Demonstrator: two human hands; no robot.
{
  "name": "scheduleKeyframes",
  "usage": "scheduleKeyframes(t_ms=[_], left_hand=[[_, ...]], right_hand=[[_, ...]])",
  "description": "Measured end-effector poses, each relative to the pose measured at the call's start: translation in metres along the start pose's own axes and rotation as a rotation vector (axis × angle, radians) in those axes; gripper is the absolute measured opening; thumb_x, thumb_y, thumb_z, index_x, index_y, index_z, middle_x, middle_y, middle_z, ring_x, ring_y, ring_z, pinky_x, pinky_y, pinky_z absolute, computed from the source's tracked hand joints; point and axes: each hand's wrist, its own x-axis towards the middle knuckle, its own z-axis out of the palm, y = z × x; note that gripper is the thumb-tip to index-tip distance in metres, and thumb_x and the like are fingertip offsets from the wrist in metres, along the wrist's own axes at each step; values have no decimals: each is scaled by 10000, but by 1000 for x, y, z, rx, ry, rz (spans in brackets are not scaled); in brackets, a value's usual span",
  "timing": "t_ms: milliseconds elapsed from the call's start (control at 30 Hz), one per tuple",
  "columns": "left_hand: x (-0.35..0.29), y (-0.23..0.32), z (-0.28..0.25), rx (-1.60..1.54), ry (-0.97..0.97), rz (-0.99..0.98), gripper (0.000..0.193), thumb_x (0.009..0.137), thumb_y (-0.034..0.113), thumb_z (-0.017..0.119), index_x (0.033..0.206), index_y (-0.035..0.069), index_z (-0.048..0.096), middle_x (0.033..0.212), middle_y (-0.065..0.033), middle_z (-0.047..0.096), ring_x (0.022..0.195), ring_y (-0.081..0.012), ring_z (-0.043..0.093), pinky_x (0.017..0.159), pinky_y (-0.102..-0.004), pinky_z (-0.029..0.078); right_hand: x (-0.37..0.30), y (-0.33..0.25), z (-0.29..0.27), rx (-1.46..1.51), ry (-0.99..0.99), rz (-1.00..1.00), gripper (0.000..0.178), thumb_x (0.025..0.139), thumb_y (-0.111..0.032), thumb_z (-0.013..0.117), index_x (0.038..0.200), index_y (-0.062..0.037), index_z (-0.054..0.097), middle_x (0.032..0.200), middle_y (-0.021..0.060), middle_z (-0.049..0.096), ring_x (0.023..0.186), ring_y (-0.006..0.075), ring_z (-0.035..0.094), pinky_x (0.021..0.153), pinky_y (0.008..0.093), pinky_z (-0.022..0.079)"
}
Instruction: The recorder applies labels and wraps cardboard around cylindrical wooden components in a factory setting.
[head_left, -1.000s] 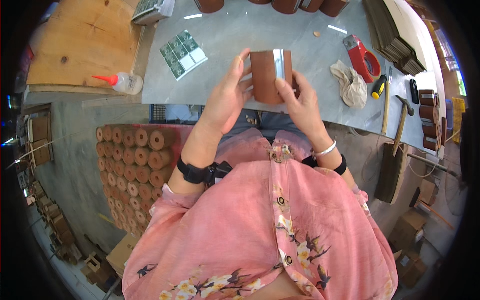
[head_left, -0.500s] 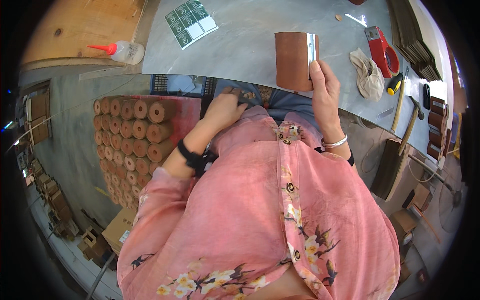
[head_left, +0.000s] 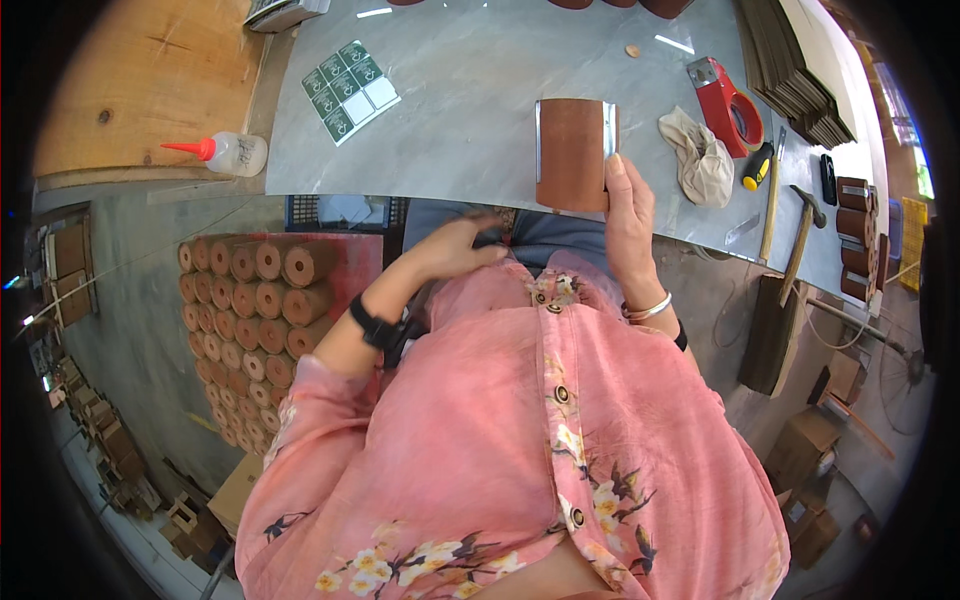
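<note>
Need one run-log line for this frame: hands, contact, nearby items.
right hand: holds brown panel on grey table | left hand: at lap, on small dark object | nearby: cloth, red tape dispenser

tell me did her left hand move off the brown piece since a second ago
Yes. The left hand has left the brown piece and dropped below the table edge toward the lap; the right hand holds the piece.
</note>
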Motion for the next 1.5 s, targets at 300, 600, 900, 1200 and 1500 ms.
scheduleKeyframes(t_ms=[300, 600, 900, 1200, 1500], left_hand=[[-27, 91, -55, -1029, 215, 28, 536, 1040, 316, 597, 1433, -36, 502, 1342, -119, 612, 1205, -198, 601, 1017, -381, 488], [23, 92, -56, -1107, 244, 127, 637, 870, 150, 802, 1408, -3, 497, 1293, -103, 605, 1179, -215, 603, 995, -379, 521], [32, 50, -71, 346, 717, 340, 941, 749, 351, 885, 1477, -3, 407, 1500, -248, 456, 1409, -389, 443, 1166, -511, 365], [-63, 11, -82, 812, 593, 5, 1066, 750, 572, 804, 1506, -33, 357, 1532, -229, 405, 1476, -401, 315, 1177, -574, 276], [-93, 8, -76, 641, 1036, 139, 221, 842, -21, 670, 1043, 38, 741, 993, -94, 689, 976, -278, 646, 938, -411, 477]], right_hand=[[1, 17, 13, 118, -136, 77, 423, 1099, -333, 399, 863, -15, 547, 772, -44, 424, 745, 79, 342, 630, 283, 315], [14, -8, 0, -225, -262, -228, 457, 1061, -319, 481, 1327, 42, 570, 1282, 189, 607, 1127, 301, 601, 982, 372, 457], [39, 5, 0, -429, -143, -392, 759, 795, -219, 865, 1423, -6, 496, 1313, 167, 627, 1202, 282, 609, 997, 396, 492], [28, 1, -5, -415, -85, -367, 665, 843, -151, 808, 1419, -3, 510, 1301, 161, 651, 1176, 262, 636, 970, 376, 498], [3, -20, -23, -322, 91, -364, 417, 955, -54, 650, 1356, 20, 561, 1205, 149, 691, 1096, 203, 648, 957, 340, 499]])
